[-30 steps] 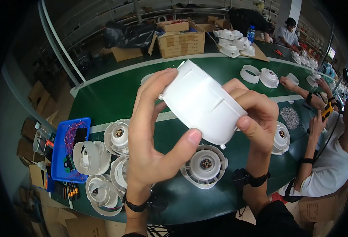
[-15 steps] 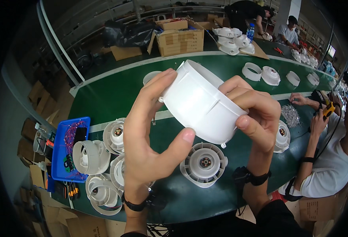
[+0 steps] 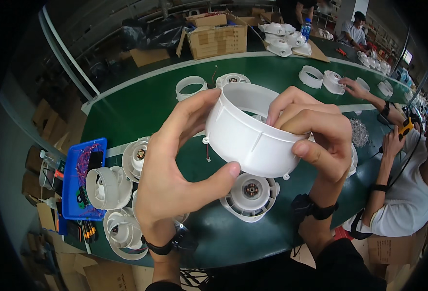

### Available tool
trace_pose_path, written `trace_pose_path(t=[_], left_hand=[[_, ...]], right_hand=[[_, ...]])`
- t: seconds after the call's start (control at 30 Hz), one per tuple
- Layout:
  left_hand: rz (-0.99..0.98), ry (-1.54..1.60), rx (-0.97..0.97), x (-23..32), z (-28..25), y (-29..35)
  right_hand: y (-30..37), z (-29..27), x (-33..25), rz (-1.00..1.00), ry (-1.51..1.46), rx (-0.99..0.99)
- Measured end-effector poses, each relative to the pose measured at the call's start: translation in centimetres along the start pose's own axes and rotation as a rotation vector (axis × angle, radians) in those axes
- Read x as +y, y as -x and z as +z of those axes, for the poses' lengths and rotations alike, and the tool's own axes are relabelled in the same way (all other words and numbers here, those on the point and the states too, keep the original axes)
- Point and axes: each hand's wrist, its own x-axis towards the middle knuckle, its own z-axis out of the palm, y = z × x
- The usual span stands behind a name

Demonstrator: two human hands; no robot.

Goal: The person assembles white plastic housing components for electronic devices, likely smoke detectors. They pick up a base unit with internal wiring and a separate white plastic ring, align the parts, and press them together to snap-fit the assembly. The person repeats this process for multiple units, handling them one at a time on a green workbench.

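Observation:
Between my hands I hold a white plastic ring (image 3: 250, 143), a short wide cylinder with small lugs at its lower edge. My left hand (image 3: 167, 179) is closed on its left side, with the thumb pressed to the lower front wall. At the right side, my right hand (image 3: 323, 136) pinches the rim, its fingers reaching over and inside and its thumb outside. Directly below the ring lies a white fan housing (image 3: 251, 203) with vanes and a motor in its centre, partly covered by the ring.
Several white housings, one a ring-topped housing (image 3: 102, 188), crowd the left, beside a blue tray (image 3: 70, 206) of wires. Across the green table stand a loose ring (image 3: 191, 88) and another housing (image 3: 233, 80). At right, a co-worker's arm (image 3: 381, 104) reaches over, near a screw pile (image 3: 359, 133).
The ring has tipped more level, its opening now facing upward, and sits slightly lower. My hands have turned with it. The co-worker's far hand has moved from the screw pile to a white housing.

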Motion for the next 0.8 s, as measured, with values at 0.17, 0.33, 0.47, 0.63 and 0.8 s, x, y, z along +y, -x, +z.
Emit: trace_pose_path(t=[0.17, 0.33, 0.47, 0.63, 0.8], left_hand=[[-0.023, -0.057, -0.045, 0.1, -0.1, 0.0], [-0.004, -0.105, -0.063, 0.3, -0.2, 0.0], [-0.036, -0.110, -0.054, 0.0, 0.1, 0.0], [-0.065, -0.081, -0.081, 0.3, -0.6, 0.0], [-0.104, -0.043, -0.085, 0.4, -0.6, 0.0]], right_hand=[[0.2, -0.2, 0.1, 0.028, -0.016, -0.029], [0.1, 0.1, 0.1, 0.048, -0.024, -0.008], [0.4, 1.0, -0.1, 0.127, -0.017, 0.088], [0.0, 0.1, 0.4, 0.033, -0.023, -0.047], [0.2, 0.0, 0.6, 0.007, -0.038, -0.025]])
